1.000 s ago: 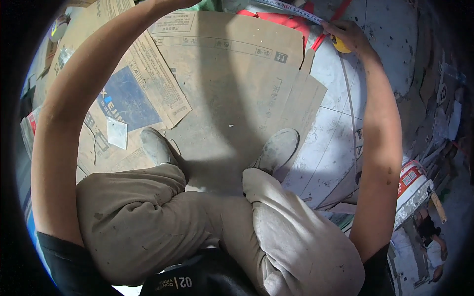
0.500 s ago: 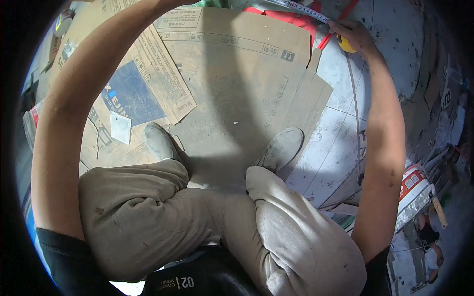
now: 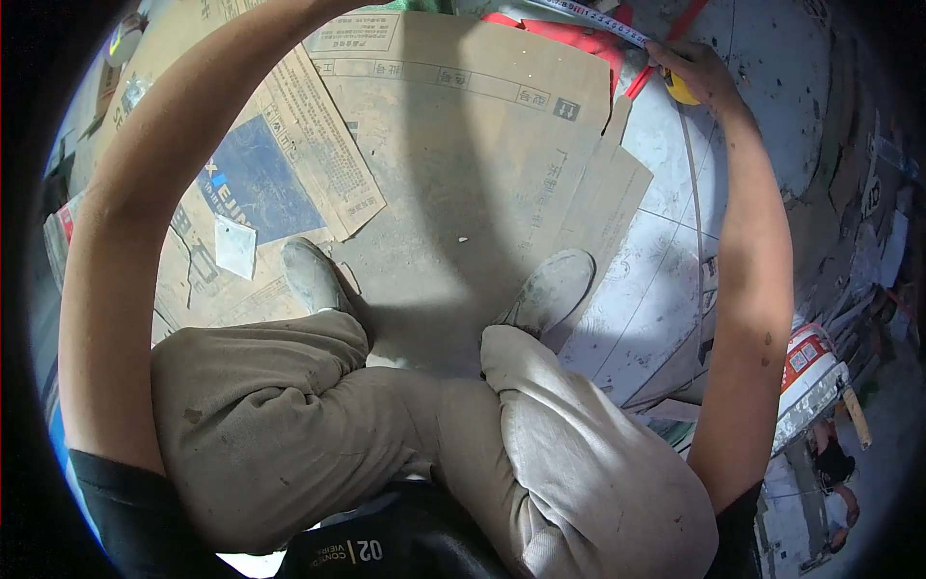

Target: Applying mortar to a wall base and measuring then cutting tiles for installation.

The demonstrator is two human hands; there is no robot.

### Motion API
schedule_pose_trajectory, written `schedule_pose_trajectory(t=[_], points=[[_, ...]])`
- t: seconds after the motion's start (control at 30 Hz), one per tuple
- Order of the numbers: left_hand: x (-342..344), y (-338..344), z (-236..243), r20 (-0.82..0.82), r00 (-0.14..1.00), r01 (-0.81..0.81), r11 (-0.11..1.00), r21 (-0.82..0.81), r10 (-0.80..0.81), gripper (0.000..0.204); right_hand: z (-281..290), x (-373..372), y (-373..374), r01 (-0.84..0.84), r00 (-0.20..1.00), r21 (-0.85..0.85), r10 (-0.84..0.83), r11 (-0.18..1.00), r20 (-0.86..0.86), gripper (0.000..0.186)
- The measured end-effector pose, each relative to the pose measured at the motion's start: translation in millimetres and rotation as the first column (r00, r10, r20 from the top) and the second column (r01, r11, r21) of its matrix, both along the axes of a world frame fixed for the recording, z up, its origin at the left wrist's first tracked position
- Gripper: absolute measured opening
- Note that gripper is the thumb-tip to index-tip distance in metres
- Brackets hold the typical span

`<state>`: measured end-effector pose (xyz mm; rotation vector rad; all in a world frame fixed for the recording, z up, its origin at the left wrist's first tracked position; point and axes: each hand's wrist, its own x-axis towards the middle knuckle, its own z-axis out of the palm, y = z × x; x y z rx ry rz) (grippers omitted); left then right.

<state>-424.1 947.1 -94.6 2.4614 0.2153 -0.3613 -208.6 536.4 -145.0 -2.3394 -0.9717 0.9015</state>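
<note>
At the far right, my right hand (image 3: pixel 704 75) is closed around a yellow tape measure (image 3: pixel 682 89). The white tape blade (image 3: pixel 608 22) is pulled out and runs up and left past the top edge of the view. Red material (image 3: pixel 569 41) lies under and beside the blade, next to the far edge of a large cardboard sheet (image 3: pixel 482 145). My left forearm (image 3: pixel 183 125) reaches forward to the top edge, where the left hand is almost wholly cut off, so its fingers are hidden.
My shoes rest on the cardboard. A white packet (image 3: pixel 235 247) lies on a second cardboard piece (image 3: pixel 338 193) at left. Pale floor tiles (image 3: pixel 627 289) show at right. A red and white bucket (image 3: pixel 808 372) stands beside my right elbow; another person (image 3: pixel 837 478) is at the lower right.
My right hand and the tape measure have shifted very slightly to the right and toward me. My left arm looks nearly still.
</note>
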Motion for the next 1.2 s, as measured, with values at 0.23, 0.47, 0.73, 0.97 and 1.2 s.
schedule_pose_trajectory(t=[0.23,0.47,0.73,0.97,1.2], points=[[4,7,-14,0.113,0.972,0.188,0.971,0.145,-0.205,0.023,-4,4,-1,0.032,0.999,-0.044,-0.033,0.999,-0.022,0.059],[5,14,-26,0.146,0.977,0.14,0.986,0.093,-0.153,0.031,-2,2,1,0.095,0.992,-0.008,-0.095,0.995,-0.088,0.054],[4,14,-27,0.212,0.969,0.117,0.991,0.063,-0.128,0.032,11,-6,9,0.095,0.991,-0.014,-0.096,0.995,-0.095,0.054],[2,13,-23,0.189,0.974,0.113,0.99,0.085,-0.127,0.034,9,-7,10,0.122,0.988,-0.034,-0.124,0.992,-0.094,0.047],[5,15,-27,0.205,0.966,0.15,0.988,0.048,-0.156,0.032,9,-3,7,0.12,0.977,0.019,-0.115,0.993,-0.177,0.049]])
